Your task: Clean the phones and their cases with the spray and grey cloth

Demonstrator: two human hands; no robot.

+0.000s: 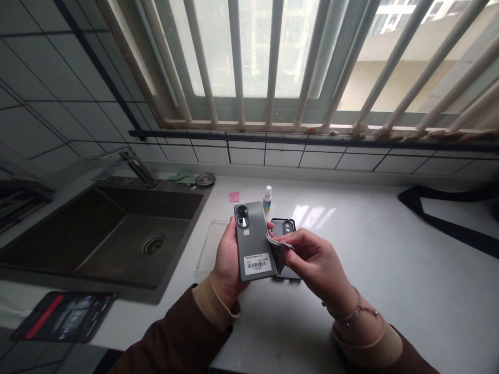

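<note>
My left hand (226, 259) is closed around a dark grey phone (255, 236), held with its back toward me. The phone's back carries a camera block at the upper left and a white barcode label (257, 264) near the bottom. Between the thumb and fingers of my right hand (317, 259) is a folded grey cloth (278, 242), its edge against the phone's right side. Behind the phone on the counter lies a black phone case (290, 272), partly hidden by my right hand. A clear phone case (212, 244) lies to the left. Beyond the phone stands a small spray bottle (267, 199).
A dark sink (173, 244) with a faucet (136, 166) is at the left. A green cloth (182, 178) and a drain strainer (205, 179) lie behind it. A pink note (234, 197), a tablet showing a timer (64, 317) and a black strap (415, 208) lie around the counter.
</note>
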